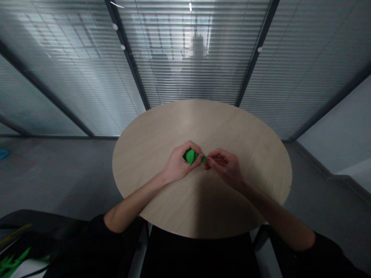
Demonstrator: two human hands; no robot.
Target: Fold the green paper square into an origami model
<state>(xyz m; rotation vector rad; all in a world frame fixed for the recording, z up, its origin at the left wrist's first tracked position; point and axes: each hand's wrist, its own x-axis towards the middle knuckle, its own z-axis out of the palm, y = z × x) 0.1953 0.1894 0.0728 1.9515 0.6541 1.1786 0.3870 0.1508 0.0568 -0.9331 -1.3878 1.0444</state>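
Black sleeves (pixel 327 251) are closest in the head view. The left hand (pixel 179 162) curls its grip around a smooth, green leaf-shaped piece (pixel 190 156), over the middle of the round, wood-grained bench (pixel 162 131). The right hand (pixel 226 166) has its fingertips pinching a small green bit (pixel 203 159) just beside it.

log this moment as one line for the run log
left hand: holding green item | right hand: at its narrow end, pinch unclear | place: above round table
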